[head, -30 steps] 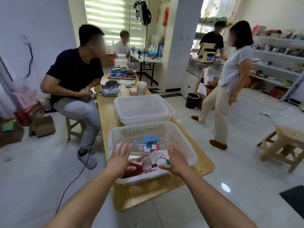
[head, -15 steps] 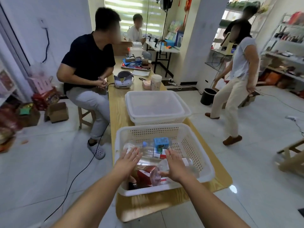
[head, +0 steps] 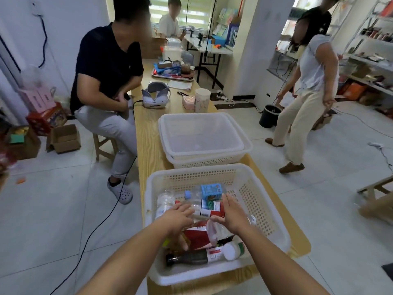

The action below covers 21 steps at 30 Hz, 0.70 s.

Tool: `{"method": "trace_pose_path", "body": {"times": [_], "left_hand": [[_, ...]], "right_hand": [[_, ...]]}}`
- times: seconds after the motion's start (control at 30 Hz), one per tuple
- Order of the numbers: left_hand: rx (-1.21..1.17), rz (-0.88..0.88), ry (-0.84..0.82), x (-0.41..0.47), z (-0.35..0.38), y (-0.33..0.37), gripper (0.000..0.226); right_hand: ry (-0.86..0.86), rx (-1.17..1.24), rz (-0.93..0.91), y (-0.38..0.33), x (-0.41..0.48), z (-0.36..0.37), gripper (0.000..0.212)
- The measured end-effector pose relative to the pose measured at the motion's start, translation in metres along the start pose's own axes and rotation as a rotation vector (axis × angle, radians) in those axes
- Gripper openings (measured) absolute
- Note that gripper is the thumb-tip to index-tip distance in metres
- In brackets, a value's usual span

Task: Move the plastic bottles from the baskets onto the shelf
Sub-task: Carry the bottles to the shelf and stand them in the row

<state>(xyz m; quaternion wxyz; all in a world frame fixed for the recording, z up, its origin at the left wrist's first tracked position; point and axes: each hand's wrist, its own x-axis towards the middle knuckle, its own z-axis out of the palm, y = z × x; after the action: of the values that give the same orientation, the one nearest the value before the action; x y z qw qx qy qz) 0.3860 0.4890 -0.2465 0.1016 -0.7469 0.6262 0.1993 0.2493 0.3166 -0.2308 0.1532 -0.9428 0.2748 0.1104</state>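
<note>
A white perforated basket (head: pixel 265 211) sits at the near end of a wooden table (head: pixel 148 150). Inside lie several plastic bottles: a clear one with a blue label (head: pixel 209 190), a clear one with a red-and-white label (head: pixel 209 208), a dark bottle (head: pixel 191 258) along the front wall and a white-capped bottle (head: pixel 232 250). My left hand (head: pixel 177 219) reaches down into the basket with fingers spread over the bottles. My right hand (head: pixel 230 216) hovers beside it, fingers apart, its thumb touching a clear bottle (head: pixel 214 231). Neither hand grips anything. Shelves (head: pixel 370 60) stand at the far right.
A second basket holding a clear tub (head: pixel 202 135) stands just behind the first. A person in a dark shirt (head: pixel 106 67) sits at the table's left; another person (head: pixel 308 86) stands on the floor to the right. A wooden stool (head: pixel 376 201) is at right, and a cable (head: pixel 95 228) runs across the floor at left.
The view has closed in on the basket. Both hands have lowered further in among the bottles. The standing person has stepped to the right.
</note>
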Motion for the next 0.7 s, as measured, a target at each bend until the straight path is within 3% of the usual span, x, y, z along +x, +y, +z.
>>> {"method": "trace_pose_path", "body": {"times": [0.27, 0.33, 0.4, 0.5, 0.6, 0.7], "left_hand": [[-0.335, -0.011, -0.16, 0.011, -0.02, -0.022, 0.072], [-0.673, -0.075, -0.138, 0.014, -0.024, -0.028, 0.063], [-1.085, -0.121, -0.041, 0.015, -0.029, -0.035, 0.057], [-1.454, -0.223, 0.148, 0.019, -0.04, -0.046, 0.05], [-1.498, -0.37, 0.187, 0.025, -0.041, -0.055, 0.053], [-1.408, -0.403, 0.176, 0.032, -0.036, -0.06, 0.059]], "right_hand": [[-0.06, 0.017, 0.053, -0.011, 0.044, 0.009, 0.092], [0.002, 0.131, 0.091, -0.007, 0.053, 0.006, 0.081], [0.002, 0.231, 0.13, 0.001, 0.06, 0.002, 0.083], [-0.217, 0.093, 0.121, 0.006, 0.064, 0.008, 0.087], [-0.243, -0.032, 0.097, 0.002, 0.066, 0.025, 0.089], [-0.207, -0.036, 0.097, 0.001, 0.07, 0.03, 0.085]]}}
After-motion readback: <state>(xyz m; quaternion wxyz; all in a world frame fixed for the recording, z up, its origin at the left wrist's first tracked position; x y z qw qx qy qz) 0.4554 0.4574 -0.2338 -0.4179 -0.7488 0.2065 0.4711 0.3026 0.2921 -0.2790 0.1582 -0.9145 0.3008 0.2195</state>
